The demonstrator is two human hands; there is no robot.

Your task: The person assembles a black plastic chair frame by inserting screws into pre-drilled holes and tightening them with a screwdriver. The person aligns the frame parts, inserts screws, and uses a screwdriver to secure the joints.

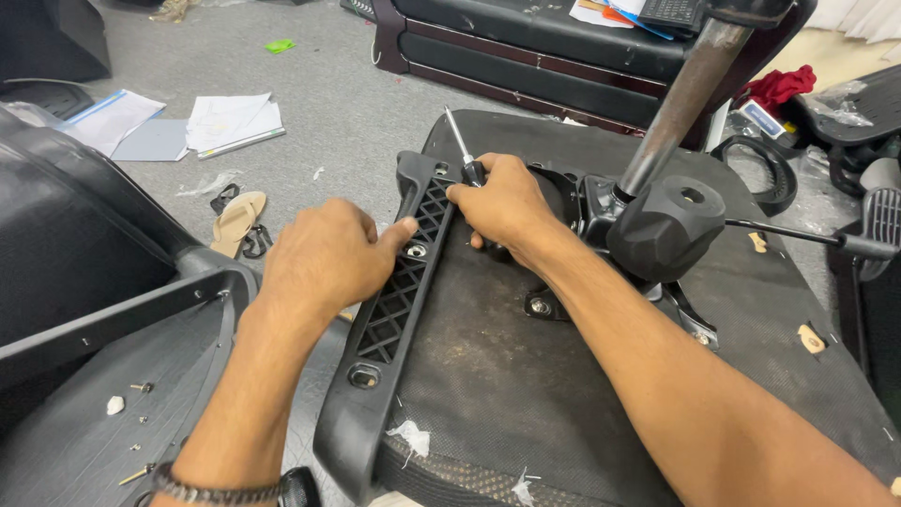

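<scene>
An upturned chair seat (526,376) fills the middle of my view, its fabric underside facing me. Its metal column (678,103) rises toward one o'clock above a black knob housing (668,227). A black plastic arm bracket (394,300) with a lattice panel runs along the seat's nine o'clock edge. My left hand (324,258) rests half closed on that bracket, thumb stretched to a screw hole (416,250), holding nothing. My right hand (507,202) is wrapped tight around a screwdriver (463,148), whose shaft sticks out toward eleven o'clock. Loose screws (141,387) lie on another black chair part (113,413) at eight o'clock.
</scene>
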